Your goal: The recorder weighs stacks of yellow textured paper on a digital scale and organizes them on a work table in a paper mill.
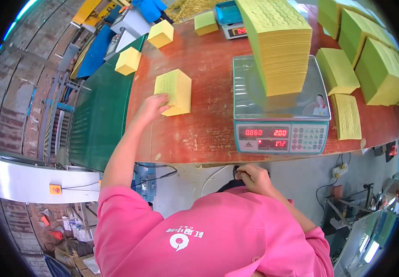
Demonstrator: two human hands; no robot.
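Observation:
My left hand (153,108) reaches over the red table to a short stack of yellow paper (179,90). Its bent fingers rest against the stack's near left corner. My right hand (256,179) is drawn in close to my body, just off the table's front edge, with its fingers curled closed. Whatever may be inside that fist is hidden. Right of centre, a digital scale (281,134) with a lit red display carries a tall stack of yellow paper (285,60) on its metal pan (245,99).
More yellow stacks (338,71) crowd the table's right side. Smaller blocks (128,61) sit at the far left beside a green conveyor belt (100,111). A second scale (231,30) with a blue tray stands at the back. A person in blue (149,9) is beyond.

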